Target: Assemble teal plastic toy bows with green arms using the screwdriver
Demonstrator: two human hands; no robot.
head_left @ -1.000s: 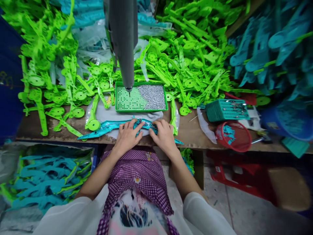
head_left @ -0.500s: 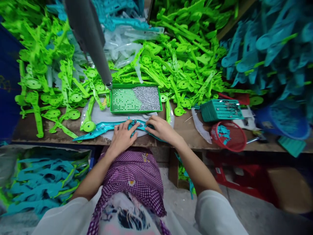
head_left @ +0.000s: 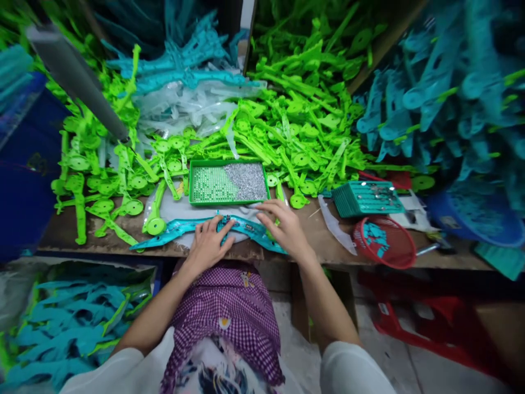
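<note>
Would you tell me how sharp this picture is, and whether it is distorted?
Head view: sharp at the centre, on the green tray, left hand and right hand; the teal pile at right and the grey tool at upper left are smeared; the wide lens stretches the frame's edges; light is even, without strong glare.

the one head-worn camera is looking forward and steeply down from above the person's lap, sitting close over the left hand point(head_left: 208, 244) and right hand point(head_left: 284, 228) at the bench point(head_left: 318, 241) edge, with the green parts point(head_left: 295, 126) lying farther off.
</note>
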